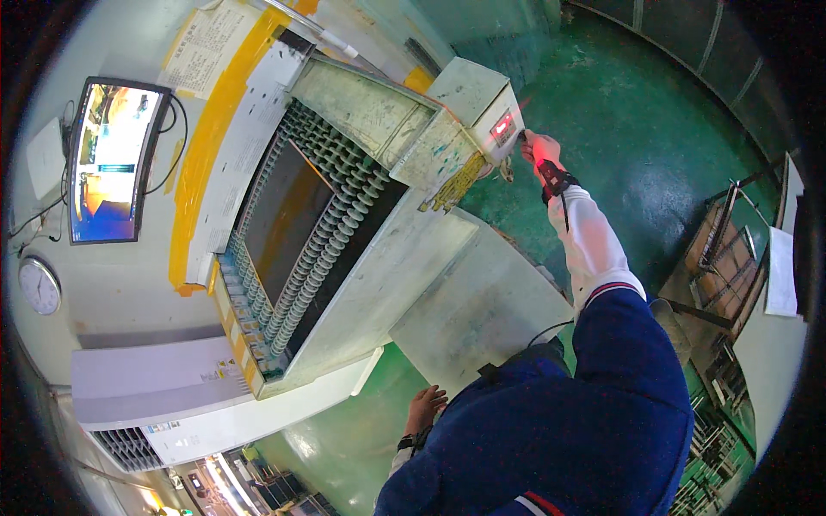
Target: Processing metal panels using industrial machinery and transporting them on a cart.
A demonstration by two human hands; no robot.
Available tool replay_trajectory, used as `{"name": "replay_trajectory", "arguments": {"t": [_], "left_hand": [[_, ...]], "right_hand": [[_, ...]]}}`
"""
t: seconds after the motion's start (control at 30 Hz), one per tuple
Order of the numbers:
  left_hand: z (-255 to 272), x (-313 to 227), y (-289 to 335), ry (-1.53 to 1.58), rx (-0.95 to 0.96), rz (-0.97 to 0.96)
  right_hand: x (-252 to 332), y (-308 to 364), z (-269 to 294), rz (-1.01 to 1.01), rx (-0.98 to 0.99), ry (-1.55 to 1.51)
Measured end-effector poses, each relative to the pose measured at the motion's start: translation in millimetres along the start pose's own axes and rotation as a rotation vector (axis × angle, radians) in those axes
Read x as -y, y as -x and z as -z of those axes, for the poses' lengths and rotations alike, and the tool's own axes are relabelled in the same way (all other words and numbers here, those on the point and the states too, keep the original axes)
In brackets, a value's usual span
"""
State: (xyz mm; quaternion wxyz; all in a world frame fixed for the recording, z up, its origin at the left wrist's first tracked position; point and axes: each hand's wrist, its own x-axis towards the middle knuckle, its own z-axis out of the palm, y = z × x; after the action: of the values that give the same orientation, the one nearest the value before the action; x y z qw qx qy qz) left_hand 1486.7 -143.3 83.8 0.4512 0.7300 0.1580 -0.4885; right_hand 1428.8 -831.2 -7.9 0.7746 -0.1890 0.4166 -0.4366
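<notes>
At the far end of the roller conveyor, my right hand reaches out to a white control box. Its fingers are closed at the box's edge on a small dark part that looks like a knob. Beside them a red lit display glows on the box's face. My left hand hangs low near my body, holding nothing, its fingers loosely bent and apart. A dark flat panel with orange edges lies on the conveyor's ringed rollers, away from both hands.
Below the box hangs a yellow, rope-like bundle. A grey board lies beside the conveyor. To the left are a wall monitor, a clock and a white cabinet unit. Metal racks stand at right on the green floor.
</notes>
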Motion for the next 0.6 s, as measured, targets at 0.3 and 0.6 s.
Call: {"name": "replay_trajectory", "arguments": {"t": [0.3,0.6], "left_hand": [[9,9,-13,0.022,0.026,0.008],[6,8,-12,0.013,0.005,0.008]], "right_hand": [[6,12,-6,0.003,-0.038,0.074],[8,17,-10,0.002,-0.046,-0.006]]}}
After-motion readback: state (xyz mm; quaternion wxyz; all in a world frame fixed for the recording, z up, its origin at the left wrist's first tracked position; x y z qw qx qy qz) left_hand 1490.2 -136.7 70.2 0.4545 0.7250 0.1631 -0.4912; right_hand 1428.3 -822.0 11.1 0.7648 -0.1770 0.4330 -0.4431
